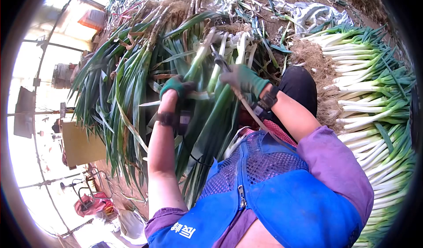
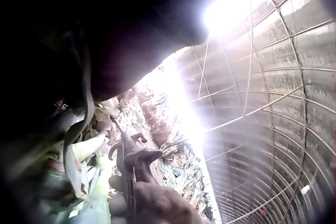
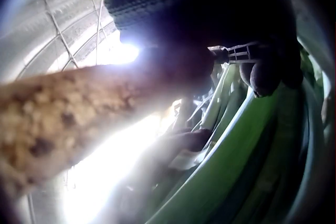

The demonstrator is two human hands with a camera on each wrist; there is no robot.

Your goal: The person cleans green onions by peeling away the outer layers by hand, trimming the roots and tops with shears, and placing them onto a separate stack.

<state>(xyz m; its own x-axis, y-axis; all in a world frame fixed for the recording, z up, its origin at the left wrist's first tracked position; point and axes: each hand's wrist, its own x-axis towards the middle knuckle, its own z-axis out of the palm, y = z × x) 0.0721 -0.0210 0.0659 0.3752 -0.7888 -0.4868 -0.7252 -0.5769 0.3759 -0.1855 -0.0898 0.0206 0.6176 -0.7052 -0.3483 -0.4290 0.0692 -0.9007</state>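
spreading across the left, a heap of leeks trails long green leaves beside the gloved left hand. its fingers are closed around a leek, white end slanting up and away from the person. just right of that, a gun has its tip near the leek; the gloved right hand curls tightly round its handle. a hose runs down below. farther right lies a row of leeks, roots inward.
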